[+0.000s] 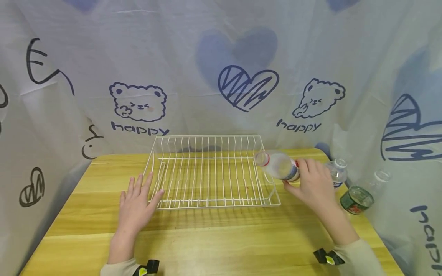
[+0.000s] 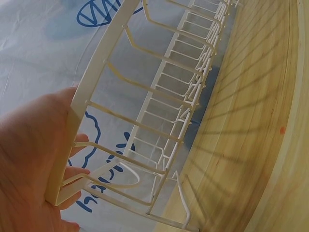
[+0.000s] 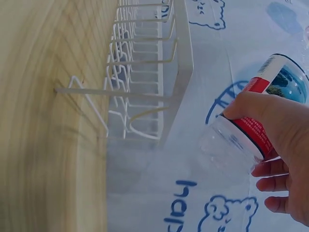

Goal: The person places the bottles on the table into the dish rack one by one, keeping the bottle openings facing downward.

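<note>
My right hand grips a clear plastic bottle with a red and blue label. Tilted sideways, the bottle points its red-ringed neck left, overlapping the right back side of a white wire rack in the head view. In the right wrist view, thumb and fingers wrap the label. At the rack's front left corner, my left hand lies with fingers straight and spread. From the left wrist, that hand sits right against the rack's flat rim, its fingertips partly hidden behind the wires.
Two more clear plastic bottles stand right of my right hand: one with a white cap, the other with a green label. The wooden table carries the rack. A white curtain with drawn bears and hearts hangs behind and at both sides.
</note>
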`<state>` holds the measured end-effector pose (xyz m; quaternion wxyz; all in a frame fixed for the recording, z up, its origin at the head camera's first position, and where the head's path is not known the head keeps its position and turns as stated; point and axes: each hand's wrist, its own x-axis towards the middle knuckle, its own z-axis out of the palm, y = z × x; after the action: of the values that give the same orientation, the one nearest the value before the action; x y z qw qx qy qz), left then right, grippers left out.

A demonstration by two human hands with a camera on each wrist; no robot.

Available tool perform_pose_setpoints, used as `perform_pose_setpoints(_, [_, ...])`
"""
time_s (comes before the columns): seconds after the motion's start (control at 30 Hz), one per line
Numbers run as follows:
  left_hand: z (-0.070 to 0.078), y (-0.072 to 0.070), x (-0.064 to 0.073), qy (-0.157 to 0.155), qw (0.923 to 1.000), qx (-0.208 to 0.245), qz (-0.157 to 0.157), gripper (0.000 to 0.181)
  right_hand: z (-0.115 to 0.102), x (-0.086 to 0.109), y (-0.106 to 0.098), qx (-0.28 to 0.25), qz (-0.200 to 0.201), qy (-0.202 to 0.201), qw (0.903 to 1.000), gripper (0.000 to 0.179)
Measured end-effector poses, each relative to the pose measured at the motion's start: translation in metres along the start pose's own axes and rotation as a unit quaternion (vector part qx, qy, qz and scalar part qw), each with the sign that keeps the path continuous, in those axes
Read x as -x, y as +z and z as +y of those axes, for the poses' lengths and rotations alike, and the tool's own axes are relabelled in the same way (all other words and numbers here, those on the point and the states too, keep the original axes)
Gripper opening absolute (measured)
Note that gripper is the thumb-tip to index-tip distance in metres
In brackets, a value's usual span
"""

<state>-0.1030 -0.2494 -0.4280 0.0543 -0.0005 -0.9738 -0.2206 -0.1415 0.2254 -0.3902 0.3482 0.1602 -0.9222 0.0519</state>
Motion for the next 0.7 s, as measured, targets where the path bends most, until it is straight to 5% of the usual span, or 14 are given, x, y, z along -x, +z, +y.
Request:
perform_pose_setpoints(0.4, [0.005, -0.002, 0.002, 0.000, 0.9997, -0.008, 0.022, 0.077, -0.020, -0.021, 0.007, 0.042, 0.000, -0.044, 0.9981, 0.070])
perform_pose_setpoints(0.57, [0.027, 0.000, 0.003, 0.054, 0.9923, -0.013, 0.111, 0.082, -0.030, -0.025, 0.006, 0.051, -0.008, -0.061, 0.9968, 0.067])
perform_pose_setpoints(0.7, [0.046, 0.005, 0.004, 0.140, 0.9682, -0.007, 0.207, 0.080, -0.038, -0.028, 0.004, 0.055, -0.022, -0.069, 0.9959, 0.065])
